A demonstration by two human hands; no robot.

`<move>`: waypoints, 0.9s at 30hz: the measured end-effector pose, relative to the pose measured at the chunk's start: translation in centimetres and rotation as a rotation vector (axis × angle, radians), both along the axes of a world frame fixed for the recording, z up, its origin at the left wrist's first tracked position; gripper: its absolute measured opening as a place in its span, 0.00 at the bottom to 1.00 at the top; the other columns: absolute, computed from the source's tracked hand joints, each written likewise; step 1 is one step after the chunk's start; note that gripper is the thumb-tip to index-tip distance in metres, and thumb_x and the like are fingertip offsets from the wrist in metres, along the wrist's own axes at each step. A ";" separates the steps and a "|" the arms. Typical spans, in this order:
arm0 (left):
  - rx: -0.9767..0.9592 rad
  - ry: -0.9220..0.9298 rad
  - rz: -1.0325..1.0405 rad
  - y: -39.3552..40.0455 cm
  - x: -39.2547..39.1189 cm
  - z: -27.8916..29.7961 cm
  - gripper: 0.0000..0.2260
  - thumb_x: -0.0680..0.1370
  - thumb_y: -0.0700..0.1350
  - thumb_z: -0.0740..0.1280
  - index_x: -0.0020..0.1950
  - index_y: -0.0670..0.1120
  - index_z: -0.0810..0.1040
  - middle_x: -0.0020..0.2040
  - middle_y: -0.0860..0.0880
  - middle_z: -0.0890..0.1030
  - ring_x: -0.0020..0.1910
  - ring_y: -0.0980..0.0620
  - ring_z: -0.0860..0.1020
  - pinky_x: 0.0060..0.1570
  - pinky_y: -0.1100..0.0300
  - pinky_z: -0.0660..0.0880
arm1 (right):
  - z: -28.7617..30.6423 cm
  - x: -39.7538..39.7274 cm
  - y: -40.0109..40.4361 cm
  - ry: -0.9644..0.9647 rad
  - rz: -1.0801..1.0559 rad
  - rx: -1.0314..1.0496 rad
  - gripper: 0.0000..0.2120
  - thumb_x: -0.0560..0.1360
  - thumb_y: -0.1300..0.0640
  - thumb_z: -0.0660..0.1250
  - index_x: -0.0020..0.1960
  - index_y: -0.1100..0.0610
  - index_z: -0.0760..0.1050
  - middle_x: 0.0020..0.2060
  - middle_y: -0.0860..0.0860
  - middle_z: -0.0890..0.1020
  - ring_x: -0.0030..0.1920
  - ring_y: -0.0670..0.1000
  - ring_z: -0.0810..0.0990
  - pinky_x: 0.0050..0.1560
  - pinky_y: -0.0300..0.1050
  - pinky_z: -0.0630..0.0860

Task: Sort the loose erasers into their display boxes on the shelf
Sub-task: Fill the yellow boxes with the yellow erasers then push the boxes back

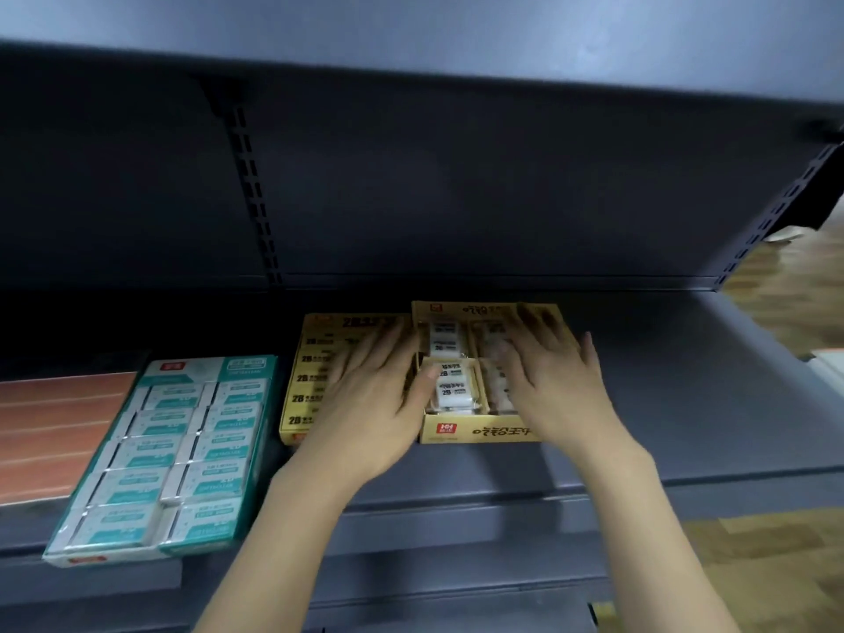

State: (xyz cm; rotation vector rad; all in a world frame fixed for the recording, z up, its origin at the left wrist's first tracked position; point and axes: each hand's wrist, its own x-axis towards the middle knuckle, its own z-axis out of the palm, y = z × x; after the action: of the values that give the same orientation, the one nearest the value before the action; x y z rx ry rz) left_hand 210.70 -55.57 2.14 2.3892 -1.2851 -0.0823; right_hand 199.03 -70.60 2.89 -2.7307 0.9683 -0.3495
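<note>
Dark grey metal shelving fills the view, and the shelf (685, 404) carries three display boxes side by side. At the left, the green display box (160, 454) holds packed rows of sleeved erasers and overhangs the near edge at a slant. In the middle stands the yellow 2B box (303, 386), partly covered by the left hand (374, 395). To its right, touching it, sits the compartmented yellow box (479, 431), with wrapped white erasers (452, 386) visible in its left cells. The left hand lies flat with fingers spread, its thumb reaching over the divider toward the near-left cell; its grip is apart and clamps nothing. The right hand (548, 381) likewise rests palm-down with fingers splayed over the right cells, grip apart, holding nothing visible; motion blur hides what lies beneath it. Flat palms of this kind probably serve to press and level the erasers into their cells. No loose eraser is visible on the shelf, so sorting appears near completion.
</note>
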 end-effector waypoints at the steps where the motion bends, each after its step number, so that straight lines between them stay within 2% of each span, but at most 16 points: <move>1: 0.019 -0.001 -0.012 -0.7 -0.2 0.3 0.27 0.79 0.62 0.42 0.76 0.55 0.48 0.77 0.56 0.45 0.75 0.56 0.43 0.71 0.57 0.39 | 0.0 0.0 -1.0 0.032 -0.007 0.007 0.23 0.82 0.46 0.42 0.76 0.45 0.53 0.77 0.45 0.52 0.76 0.48 0.45 0.73 0.55 0.39; 5: 0.173 -0.037 -0.094 -2.5 0.0 0.8 0.30 0.78 0.64 0.47 0.77 0.54 0.46 0.77 0.56 0.43 0.75 0.56 0.42 0.72 0.54 0.42 | -0.5 0.1 -3.4 0.108 0.003 0.058 0.24 0.82 0.47 0.43 0.77 0.47 0.49 0.77 0.48 0.48 0.76 0.49 0.43 0.73 0.53 0.39; 9: 0.306 -0.011 -0.166 -2.9 0.5 1.1 0.31 0.78 0.64 0.47 0.77 0.53 0.42 0.76 0.56 0.39 0.75 0.57 0.39 0.70 0.56 0.34 | -0.5 0.4 -3.9 0.145 0.067 0.085 0.23 0.82 0.48 0.44 0.77 0.50 0.52 0.77 0.50 0.49 0.76 0.51 0.43 0.73 0.51 0.39; 16: 0.297 -0.058 -0.144 -2.8 0.5 1.2 0.34 0.76 0.67 0.47 0.77 0.52 0.42 0.77 0.55 0.40 0.75 0.57 0.41 0.71 0.55 0.35 | 0.2 0.1 -3.9 0.080 0.120 0.100 0.24 0.82 0.48 0.44 0.77 0.48 0.48 0.77 0.47 0.48 0.76 0.48 0.42 0.73 0.49 0.37; 19: 0.316 -0.048 -0.135 -3.1 0.6 1.0 0.36 0.75 0.68 0.47 0.76 0.51 0.39 0.76 0.54 0.38 0.75 0.57 0.38 0.73 0.52 0.35 | 0.2 0.7 -3.1 0.113 0.160 0.119 0.23 0.82 0.46 0.43 0.77 0.45 0.47 0.77 0.45 0.46 0.76 0.48 0.41 0.73 0.48 0.36; 22: 0.359 -0.021 -0.136 -3.4 0.6 0.8 0.36 0.75 0.68 0.46 0.76 0.51 0.37 0.76 0.53 0.35 0.73 0.58 0.35 0.72 0.50 0.33 | 0.0 1.1 -2.5 0.190 0.175 0.112 0.22 0.82 0.44 0.42 0.76 0.41 0.49 0.77 0.45 0.47 0.76 0.49 0.39 0.73 0.52 0.35; 25: 0.340 -0.030 -0.145 -3.3 1.1 1.0 0.37 0.75 0.69 0.45 0.75 0.50 0.36 0.75 0.54 0.33 0.71 0.60 0.32 0.71 0.50 0.32 | 0.3 1.0 -2.4 0.196 0.184 0.102 0.22 0.82 0.44 0.41 0.75 0.40 0.49 0.77 0.44 0.46 0.75 0.48 0.36 0.71 0.53 0.32; 27: 0.309 -0.016 -0.130 -2.8 1.5 1.3 0.38 0.73 0.70 0.44 0.75 0.51 0.35 0.74 0.55 0.33 0.70 0.61 0.32 0.72 0.51 0.35 | 0.7 0.9 -2.3 0.173 0.208 0.099 0.22 0.81 0.44 0.42 0.75 0.40 0.50 0.77 0.44 0.45 0.75 0.47 0.35 0.72 0.53 0.31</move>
State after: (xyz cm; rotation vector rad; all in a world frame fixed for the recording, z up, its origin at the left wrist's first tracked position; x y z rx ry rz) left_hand 212.20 -58.39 3.47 2.5584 -1.5309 -0.3224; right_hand 199.90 -72.85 3.57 -2.7710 0.7095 -0.0277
